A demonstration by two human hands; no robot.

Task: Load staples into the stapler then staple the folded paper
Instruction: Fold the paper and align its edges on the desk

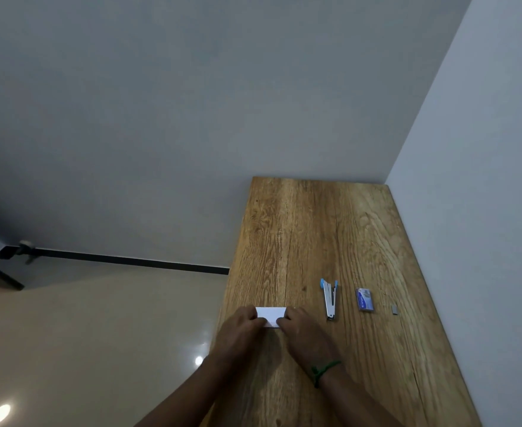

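Note:
A small folded white paper (pixel 271 314) lies on the wooden table (pixel 315 229) near its left edge. My left hand (pixel 243 329) holds the paper's left end and my right hand (pixel 303 329) holds its right end, fingers pressing on it. To the right lies a small silver stapler (pixel 330 300) with light blue ends, its top swung open. Further right sits a blue staple box (pixel 365 299), and beyond it a short grey strip of staples (pixel 395 309).
The table stands in a corner, with a wall along its far end and right side. Its left edge drops to a shiny beige floor (pixel 99 334). A green band is around my right wrist (pixel 324 369).

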